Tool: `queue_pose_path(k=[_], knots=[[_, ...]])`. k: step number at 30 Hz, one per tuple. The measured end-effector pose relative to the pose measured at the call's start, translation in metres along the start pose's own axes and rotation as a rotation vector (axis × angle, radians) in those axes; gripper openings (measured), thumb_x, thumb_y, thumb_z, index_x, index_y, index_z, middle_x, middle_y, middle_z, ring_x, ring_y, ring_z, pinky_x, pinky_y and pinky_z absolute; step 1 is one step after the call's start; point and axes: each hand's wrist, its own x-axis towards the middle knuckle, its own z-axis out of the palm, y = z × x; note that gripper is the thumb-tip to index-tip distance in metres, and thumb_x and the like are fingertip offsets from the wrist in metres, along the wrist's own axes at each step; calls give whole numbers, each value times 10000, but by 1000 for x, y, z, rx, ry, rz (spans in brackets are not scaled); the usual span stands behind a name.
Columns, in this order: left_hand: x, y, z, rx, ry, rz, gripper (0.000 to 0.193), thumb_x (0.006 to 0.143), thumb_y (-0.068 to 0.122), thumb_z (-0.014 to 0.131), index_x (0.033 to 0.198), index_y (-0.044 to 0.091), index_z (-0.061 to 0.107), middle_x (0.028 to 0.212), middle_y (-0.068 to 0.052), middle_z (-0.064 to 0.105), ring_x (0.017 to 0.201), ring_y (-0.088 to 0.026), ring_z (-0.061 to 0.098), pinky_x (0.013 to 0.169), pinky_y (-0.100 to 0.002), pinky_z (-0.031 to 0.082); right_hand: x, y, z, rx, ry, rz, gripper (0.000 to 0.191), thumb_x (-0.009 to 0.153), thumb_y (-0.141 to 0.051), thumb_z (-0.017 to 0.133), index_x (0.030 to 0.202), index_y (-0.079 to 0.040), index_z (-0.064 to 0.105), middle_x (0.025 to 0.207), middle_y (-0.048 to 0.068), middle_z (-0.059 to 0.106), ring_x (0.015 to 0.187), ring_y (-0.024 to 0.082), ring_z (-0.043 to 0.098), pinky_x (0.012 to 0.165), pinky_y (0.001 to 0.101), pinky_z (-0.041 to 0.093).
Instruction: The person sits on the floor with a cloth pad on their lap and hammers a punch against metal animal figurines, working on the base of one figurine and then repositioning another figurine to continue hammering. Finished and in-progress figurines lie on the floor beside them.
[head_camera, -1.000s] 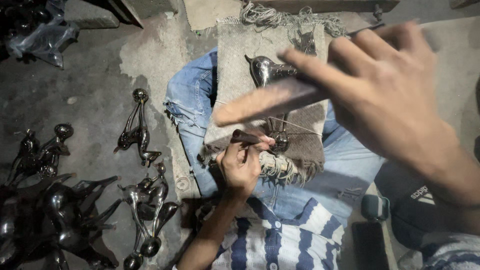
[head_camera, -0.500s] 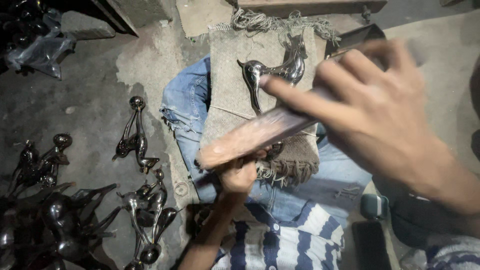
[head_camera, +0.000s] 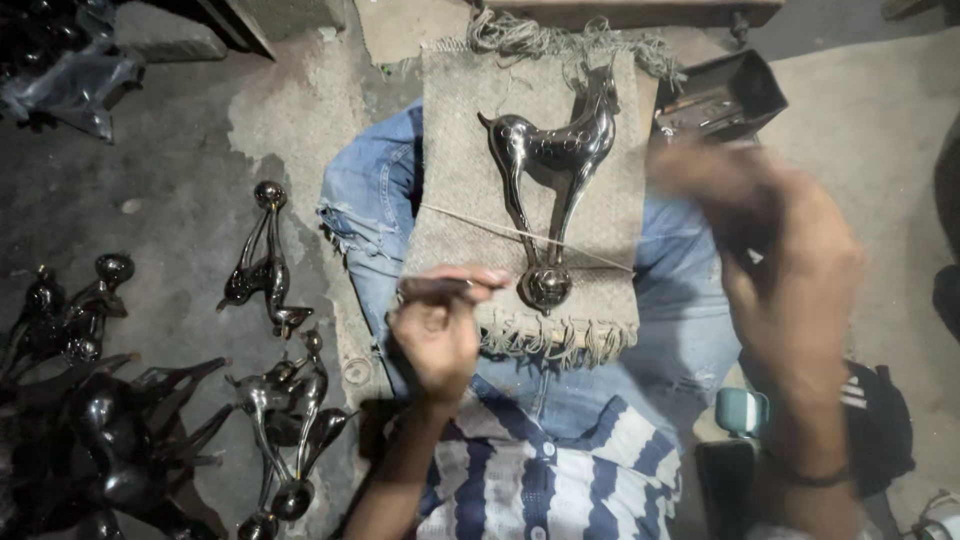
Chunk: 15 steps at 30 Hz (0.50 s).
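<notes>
A shiny dark metal deer figurine lies on a burlap cloth spread over my lap, with a thin string across its legs. My left hand pinches a small dark metal tool whose tip points at the figurine's round base. My right hand is raised at the right, strongly blurred, fingers curled. The wooden bar it gripped moments ago is lost in the blur.
More dark metal figurines lie on the concrete floor to my left: one, another and a pile. A dark open metal box sits beyond my right knee. A teal object is by my right hip.
My right hand swung the wooden bar from above the cloth out to the right, uncovering the whole figurine. My left hand stays at the cloth's near edge with the tool.
</notes>
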Motion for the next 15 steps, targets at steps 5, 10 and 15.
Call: queue_pose_path(k=[5,10,15], knots=[[17,31,-5,-96,74,-150,109,1059,-60,574,1162,-31,552,1101,-180,684,1038,-263,739,981,-406,648,-44,45,66,-100,-106,303,720,854,-201,836,1473,-11,521,1141,244,641,1011,431,631,856,529,493],[12,32,-4,-89,102,-219,151,1041,-43,592,1169,-38,513,1073,-175,678,1007,-267,730,941,-401,633,-60,50,97,-36,-244,325,618,820,-268,853,1367,-100,618,1116,214,651,1034,433,622,837,507,492],[7,35,-2,-125,72,-216,152,1030,-75,599,1156,-26,531,1047,-158,675,1005,-260,735,971,-404,634,-26,31,74,129,-72,237,409,934,-188,786,1315,-87,674,1094,173,656,987,352,649,831,444,515]])
